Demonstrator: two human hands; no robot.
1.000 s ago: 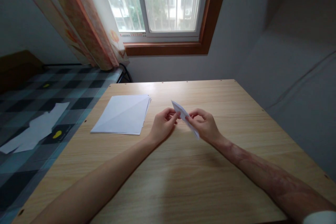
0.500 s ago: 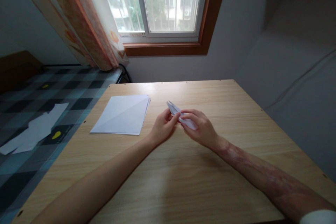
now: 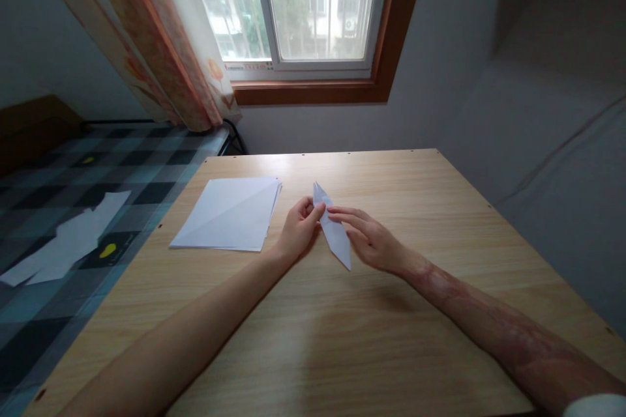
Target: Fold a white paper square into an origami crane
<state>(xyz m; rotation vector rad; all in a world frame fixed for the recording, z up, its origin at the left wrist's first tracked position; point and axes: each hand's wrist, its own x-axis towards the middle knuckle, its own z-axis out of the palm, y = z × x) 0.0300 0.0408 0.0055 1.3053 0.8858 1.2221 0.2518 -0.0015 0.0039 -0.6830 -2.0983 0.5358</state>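
A narrow piece of folded white paper, pointed at both ends, is held above the table. My left hand pinches its left edge between thumb and curled fingers. My right hand is at its right side, fingers stretched out, with the fingertips touching the upper part of the paper. The far end of the paper shows a split into two points. The side facing the table is hidden.
A stack of square white sheets, the top one creased diagonally, lies on the wooden table to the left. White paper strips rest on the checked bed beside it. A window and curtain stand behind.
The folded paper has swung round from a slant toward my right palm to a steeper angle, near end pointing down. My right fingers have loosened from around it and straightened.
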